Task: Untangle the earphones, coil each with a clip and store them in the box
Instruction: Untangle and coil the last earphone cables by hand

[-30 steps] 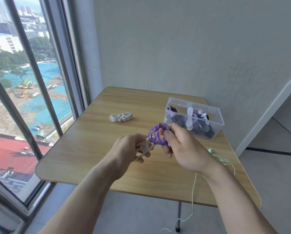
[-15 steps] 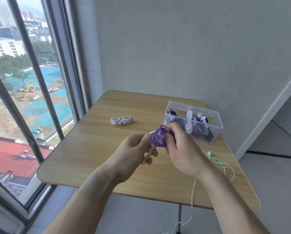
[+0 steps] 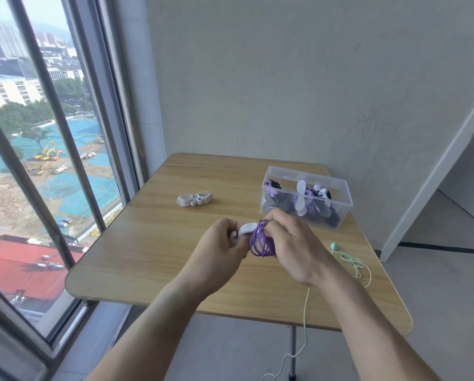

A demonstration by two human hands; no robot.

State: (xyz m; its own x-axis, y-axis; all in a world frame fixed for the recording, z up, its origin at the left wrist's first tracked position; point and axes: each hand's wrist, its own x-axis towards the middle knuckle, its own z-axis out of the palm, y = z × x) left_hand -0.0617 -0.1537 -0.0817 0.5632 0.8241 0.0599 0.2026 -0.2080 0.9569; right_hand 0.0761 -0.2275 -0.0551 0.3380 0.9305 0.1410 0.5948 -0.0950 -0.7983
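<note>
Both hands have lifted slightly from half a second ago, and the white clip (image 3: 246,228) now shows more of its rounded end above the left hand (image 3: 221,251), whose curled fingers pinch it, its lower part hidden in the palm. Touching that clip on its right, the purple earphone coil (image 3: 261,241) is gripped by the right hand (image 3: 293,243), whose fingers cover the coil's far side. Beyond the grip, the clear box (image 3: 337,198) holds clipped earphones too jumbled to count; a spare white clip (image 3: 194,199) lies to the far left, and a mint earphone (image 3: 348,258) trails off the table (image 3: 148,243) edge to the right.
</note>
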